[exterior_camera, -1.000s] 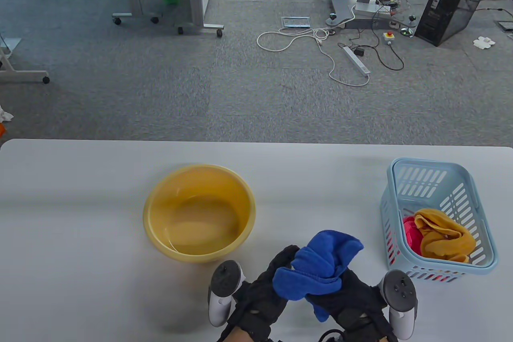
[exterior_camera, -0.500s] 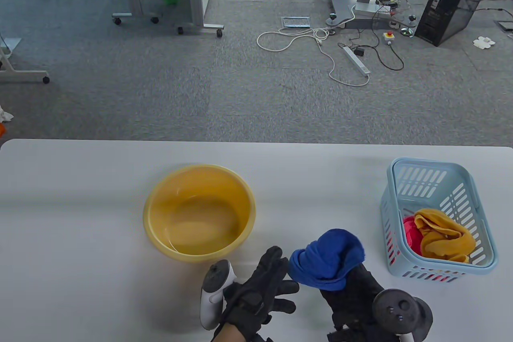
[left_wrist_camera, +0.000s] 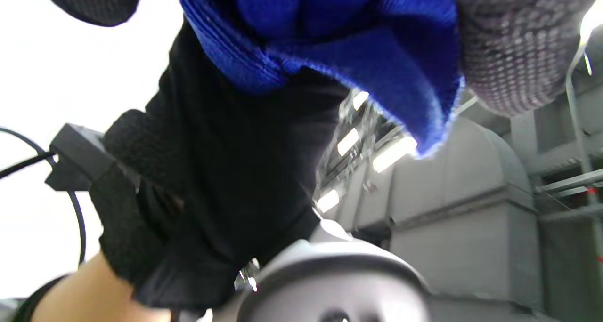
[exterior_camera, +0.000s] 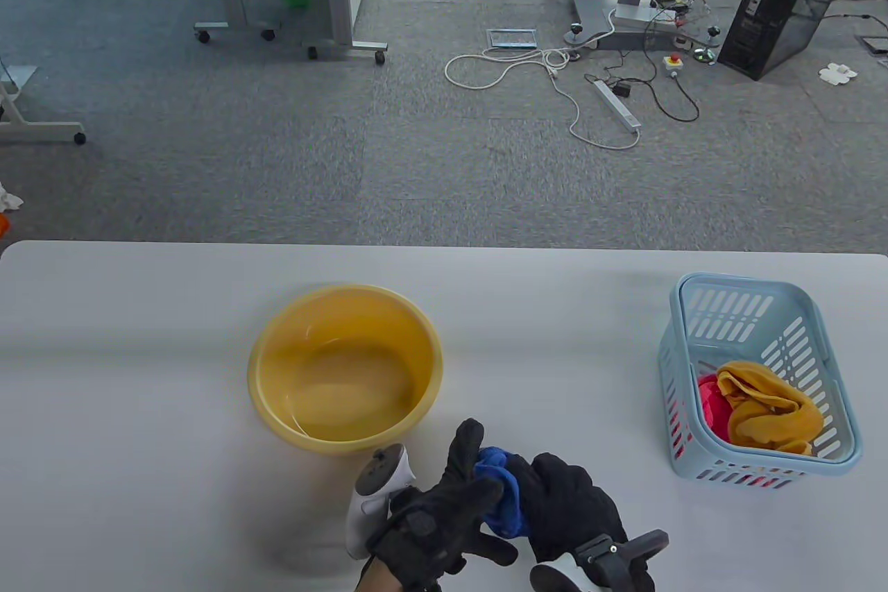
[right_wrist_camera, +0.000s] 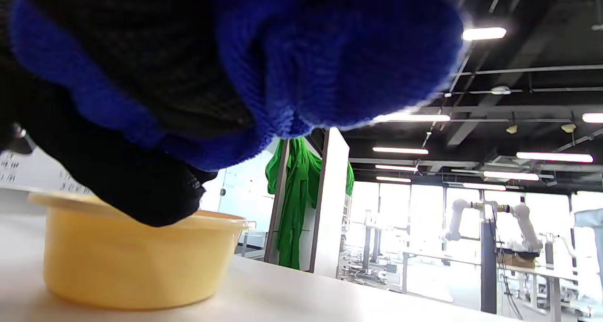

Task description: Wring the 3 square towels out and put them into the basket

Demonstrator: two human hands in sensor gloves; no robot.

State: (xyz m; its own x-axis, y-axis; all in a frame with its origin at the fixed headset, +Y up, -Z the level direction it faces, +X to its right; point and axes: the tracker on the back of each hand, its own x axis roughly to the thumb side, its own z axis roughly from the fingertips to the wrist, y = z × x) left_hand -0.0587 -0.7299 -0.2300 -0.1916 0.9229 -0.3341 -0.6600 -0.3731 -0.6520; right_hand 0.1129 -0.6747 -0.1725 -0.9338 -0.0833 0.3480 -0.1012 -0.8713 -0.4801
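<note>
Yellow plastic makes the round tub (exterior_camera: 345,367) we see on the white table (exterior_camera: 139,356), up and to the left of our fingers. It sits close to them but does not touch them.

Next comes our left hand (exterior_camera: 444,516) in its black glove, with a white tracker (exterior_camera: 378,502) on its back. Its fingers (exterior_camera: 463,443) curl around the blue towel (exterior_camera: 501,491) and hold it from the left side.

Our right hand (exterior_camera: 569,509) is pressed close beside the left one. Its fingers wrap around the same blue towel from the right side, so only a small bit of blue peeks out between our two hands. In the wrist views the towel bunches up thick under the gloves.

Far off to the right of our fingers stands the light blue basket (exterior_camera: 756,293). An orange towel (exterior_camera: 766,408) and a pink towel (exterior_camera: 713,404) lie inside it, touching each other.
</note>
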